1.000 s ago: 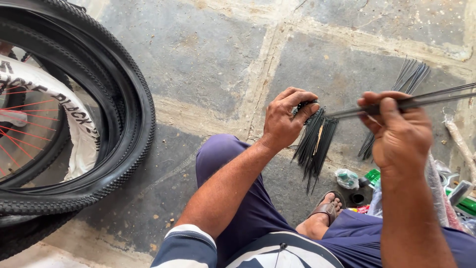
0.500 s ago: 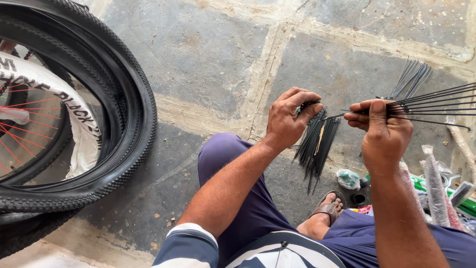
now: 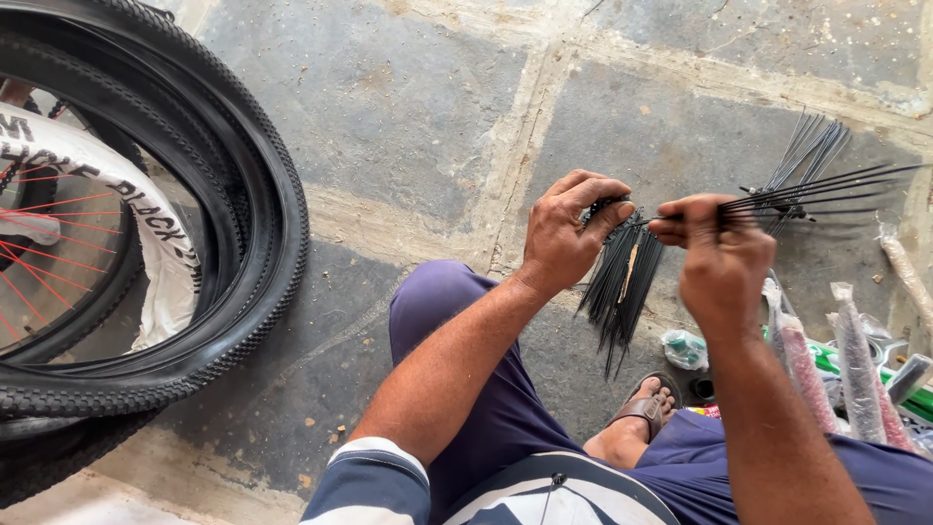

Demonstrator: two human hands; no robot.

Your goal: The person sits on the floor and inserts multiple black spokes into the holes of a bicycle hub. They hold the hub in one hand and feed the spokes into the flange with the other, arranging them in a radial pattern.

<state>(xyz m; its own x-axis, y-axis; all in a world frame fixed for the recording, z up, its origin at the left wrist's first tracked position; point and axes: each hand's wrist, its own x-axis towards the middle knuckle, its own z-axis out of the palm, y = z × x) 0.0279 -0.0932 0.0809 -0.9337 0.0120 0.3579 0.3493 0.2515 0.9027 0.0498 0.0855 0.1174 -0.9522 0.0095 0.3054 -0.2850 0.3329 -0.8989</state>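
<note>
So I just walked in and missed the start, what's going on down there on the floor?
A person sits on the stone floor. The left hand grips a hanging bundle of thin black spokes, while the right hand pinches a smaller fan of spokes pointing out to the right. Black bicycle tyres lie to the left, wrapped parts to the right.

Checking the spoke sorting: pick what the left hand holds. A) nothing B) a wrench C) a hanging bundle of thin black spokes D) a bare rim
C: the left hand grips a bundle of black spokes hanging down, beside the right hand.
</note>
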